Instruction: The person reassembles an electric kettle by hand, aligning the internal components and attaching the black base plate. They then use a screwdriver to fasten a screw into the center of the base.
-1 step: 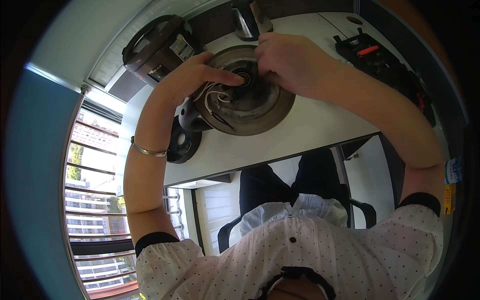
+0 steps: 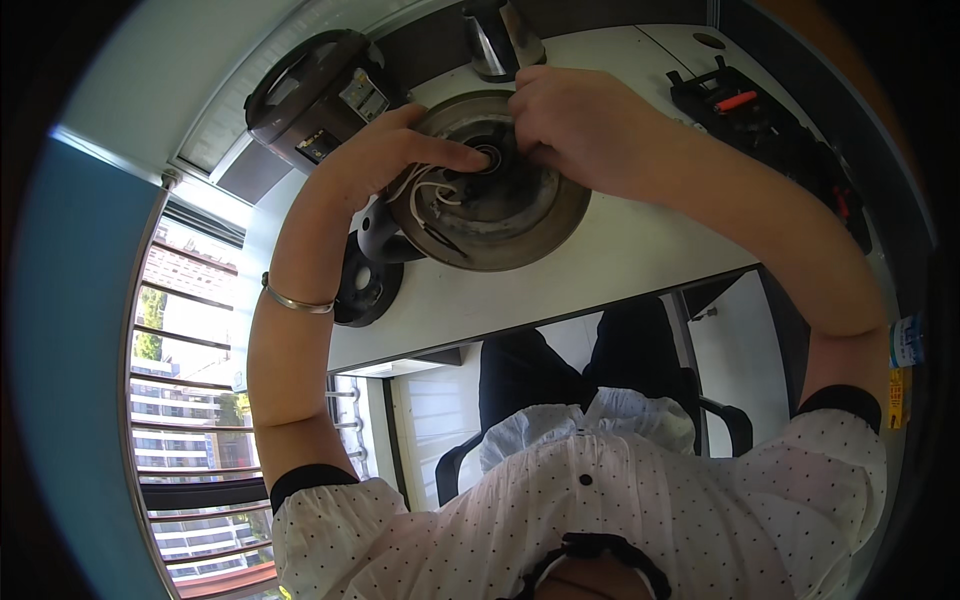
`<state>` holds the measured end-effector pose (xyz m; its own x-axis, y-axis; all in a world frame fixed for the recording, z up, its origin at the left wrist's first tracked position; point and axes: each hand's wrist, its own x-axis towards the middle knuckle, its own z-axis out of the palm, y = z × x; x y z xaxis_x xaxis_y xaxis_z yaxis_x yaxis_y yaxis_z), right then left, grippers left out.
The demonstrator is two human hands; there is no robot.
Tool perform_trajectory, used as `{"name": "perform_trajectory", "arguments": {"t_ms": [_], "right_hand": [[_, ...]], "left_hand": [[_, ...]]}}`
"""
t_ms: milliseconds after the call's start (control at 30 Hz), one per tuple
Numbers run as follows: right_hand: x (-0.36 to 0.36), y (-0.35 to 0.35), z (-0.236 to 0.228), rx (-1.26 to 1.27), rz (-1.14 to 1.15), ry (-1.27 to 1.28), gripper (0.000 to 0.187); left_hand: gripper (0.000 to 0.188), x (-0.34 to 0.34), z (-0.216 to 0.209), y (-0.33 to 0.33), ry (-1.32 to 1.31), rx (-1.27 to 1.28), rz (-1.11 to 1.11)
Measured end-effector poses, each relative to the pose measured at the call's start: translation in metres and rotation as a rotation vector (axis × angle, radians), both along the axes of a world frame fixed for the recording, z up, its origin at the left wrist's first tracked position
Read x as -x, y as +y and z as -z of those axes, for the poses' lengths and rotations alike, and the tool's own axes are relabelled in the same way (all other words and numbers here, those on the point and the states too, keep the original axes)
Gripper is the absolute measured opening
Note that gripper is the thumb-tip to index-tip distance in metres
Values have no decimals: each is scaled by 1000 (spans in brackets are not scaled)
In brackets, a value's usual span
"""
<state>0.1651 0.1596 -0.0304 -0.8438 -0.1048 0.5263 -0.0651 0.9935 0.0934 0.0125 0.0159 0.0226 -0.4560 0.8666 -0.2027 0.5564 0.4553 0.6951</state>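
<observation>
An upturned electric kettle (image 2: 500,250) is over the white table, its round metal underside facing up and exposed. White and dark wires (image 2: 430,195) hang loose inside it. My left hand (image 2: 395,150) is closed on the kettle's left side, with its thumb laid on the dark round connector (image 2: 490,160) at the centre. The fingers beyond the rim are hidden. My right hand (image 2: 570,120) has its fingers pinched together at the right of that connector, and its back hides whatever is between them. A dark handle shows under the kettle's left side.
A brown rice cooker (image 2: 320,95) stands at the back left, and a steel jug (image 2: 490,45) behind the kettle. A black round kettle base (image 2: 368,285) lies at the left table edge. On the right, an opened black tool case (image 2: 770,130) holds a red-handled tool (image 2: 736,102).
</observation>
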Motion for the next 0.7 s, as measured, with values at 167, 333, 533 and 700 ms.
{"name": "perform_trajectory", "arguments": {"t_ms": [167,333,533,700], "right_hand": [[0,-9,-2,-91,40,-11,5],[-4,-16,-1,-55,87,-4,6],[-6,-25,0,44,135,18,8],[-3,-33,2,140,243,1,7]], "left_hand": [[59,2,3,2,14,-4,11],[56,1,2,2,-1,-5,8],[55,0,2,0,8,-18,-1],[57,-1,2,-2,27,-33,1]]}}
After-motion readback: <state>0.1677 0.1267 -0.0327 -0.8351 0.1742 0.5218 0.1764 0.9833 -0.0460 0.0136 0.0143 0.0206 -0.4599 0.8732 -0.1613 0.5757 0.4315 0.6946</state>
